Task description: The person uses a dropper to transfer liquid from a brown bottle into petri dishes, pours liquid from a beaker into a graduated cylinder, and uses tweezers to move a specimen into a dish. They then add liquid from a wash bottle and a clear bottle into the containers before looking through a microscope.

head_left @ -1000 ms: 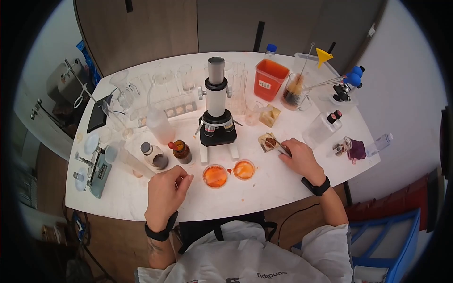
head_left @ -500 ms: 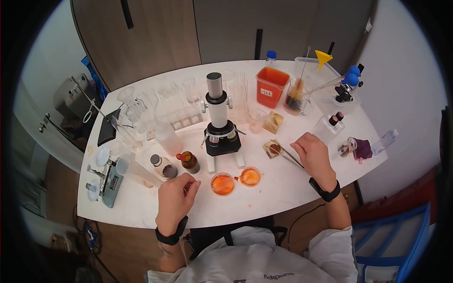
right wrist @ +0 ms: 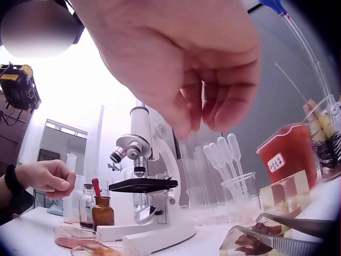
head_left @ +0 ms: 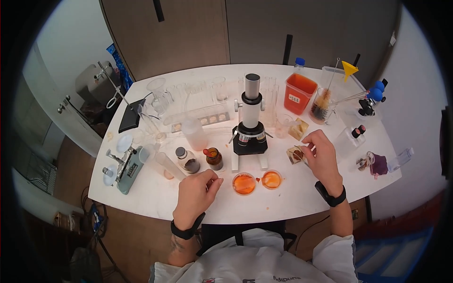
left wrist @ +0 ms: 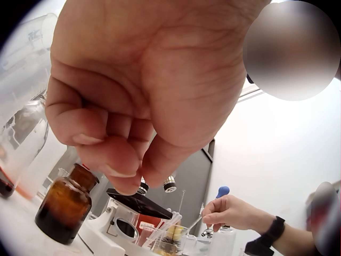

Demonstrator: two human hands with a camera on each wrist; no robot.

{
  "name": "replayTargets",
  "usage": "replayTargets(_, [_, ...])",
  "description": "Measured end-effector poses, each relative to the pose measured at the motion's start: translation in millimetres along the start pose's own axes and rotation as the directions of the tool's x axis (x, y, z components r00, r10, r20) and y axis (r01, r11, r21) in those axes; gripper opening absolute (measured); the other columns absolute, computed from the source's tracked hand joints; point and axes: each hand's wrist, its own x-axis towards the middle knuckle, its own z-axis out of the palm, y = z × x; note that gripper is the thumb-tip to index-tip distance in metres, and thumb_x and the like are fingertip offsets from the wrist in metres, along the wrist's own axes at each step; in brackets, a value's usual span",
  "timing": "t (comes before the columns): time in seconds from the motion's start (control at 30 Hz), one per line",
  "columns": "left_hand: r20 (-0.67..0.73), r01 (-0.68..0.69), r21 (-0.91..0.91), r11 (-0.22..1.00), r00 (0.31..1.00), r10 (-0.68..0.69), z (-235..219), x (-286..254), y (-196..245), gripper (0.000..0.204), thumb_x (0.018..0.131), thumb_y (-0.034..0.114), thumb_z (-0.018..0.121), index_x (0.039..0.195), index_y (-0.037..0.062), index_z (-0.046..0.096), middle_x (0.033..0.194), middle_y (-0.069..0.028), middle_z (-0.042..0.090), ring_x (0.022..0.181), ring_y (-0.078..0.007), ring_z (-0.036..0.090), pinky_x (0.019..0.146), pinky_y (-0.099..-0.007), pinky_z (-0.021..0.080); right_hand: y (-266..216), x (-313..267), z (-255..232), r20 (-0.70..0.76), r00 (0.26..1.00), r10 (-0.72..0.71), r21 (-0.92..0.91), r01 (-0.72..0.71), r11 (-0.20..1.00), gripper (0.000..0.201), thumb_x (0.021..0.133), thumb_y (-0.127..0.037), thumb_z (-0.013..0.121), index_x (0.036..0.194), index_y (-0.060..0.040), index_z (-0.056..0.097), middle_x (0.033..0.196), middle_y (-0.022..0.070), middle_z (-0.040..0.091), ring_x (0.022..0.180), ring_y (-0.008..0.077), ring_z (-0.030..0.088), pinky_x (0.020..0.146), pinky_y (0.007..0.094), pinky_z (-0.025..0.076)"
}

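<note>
My left hand [head_left: 197, 194] hangs over the front of the table by an amber bottle [head_left: 214, 159], its fingers loosely curled; in the left wrist view nothing shows between the fingertips. My right hand [head_left: 322, 158] is raised above a small block with a dark specimen [head_left: 293, 155], thumb and fingers loosely bent with nothing visible between them in the right wrist view. Metal tweezers [right wrist: 298, 246] lie below it, their tips around the dark specimen. Two dishes of orange content [head_left: 244, 184] [head_left: 272, 179] sit between the hands.
A microscope [head_left: 251, 129] stands mid-table. Glassware and a dark-capped bottle [head_left: 187, 160] are left of it, with a balance [head_left: 132, 172] farther left. An orange container [head_left: 300, 94], a brush beaker and another yellowish block [head_left: 298, 129] are at the right.
My right hand has let go of the tweezers and lifted above them. The left hand keeps its place by the bottles. The head view has shifted, so the table appears farther right.
</note>
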Motion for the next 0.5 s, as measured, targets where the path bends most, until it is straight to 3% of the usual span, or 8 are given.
replayTargets(0.2, [-0.042, 0.003, -0.002, 1.000, 0.999, -0.003, 1, -7, -7, 0.008, 0.091, 0.010, 0.074, 0.090, 0.0028, 0.071, 0.069, -0.0136, 0.069, 0.059, -0.0260, 0.068, 0.057, -0.0356, 0.052, -3, 5, -1, 0.001, 1.000, 0.008, 0.148, -0.008, 0.989, 0.017, 0.093, -0.002, 0.075, 0.084, 0.0024, 0.061, 0.077, 0.0136, 0.061, 0.063, 0.0266, 0.064, 0.060, 0.0354, 0.051])
replayTargets(0.3, [-0.043, 0.008, -0.018, 1.000, 0.999, -0.009, 0, -8, -8, 0.009, 0.091, 0.010, 0.074, 0.090, 0.0030, 0.069, 0.069, -0.0138, 0.069, 0.058, -0.0271, 0.068, 0.057, -0.0361, 0.051, -8, 5, -3, -0.006, 1.000, -0.028, 0.047, 0.028, 0.998, 0.026, 0.097, -0.007, 0.073, 0.079, 0.0032, 0.058, 0.068, 0.0146, 0.056, 0.054, 0.0261, 0.054, 0.055, 0.0363, 0.045])
replayTargets(0.5, [0.017, 0.028, 0.034, 0.999, 0.999, -0.029, -8, -15, -3, 0.016, 0.091, 0.014, 0.075, 0.082, 0.0025, 0.067, 0.067, -0.0140, 0.067, 0.057, -0.0286, 0.065, 0.055, -0.0372, 0.048, 2, 4, -1, -0.040, 0.999, -0.005, 0.120, 0.009, 0.993, 0.033, 0.100, -0.008, 0.069, 0.073, 0.0034, 0.053, 0.067, 0.0128, 0.053, 0.055, 0.0235, 0.045, 0.055, 0.0372, 0.038])
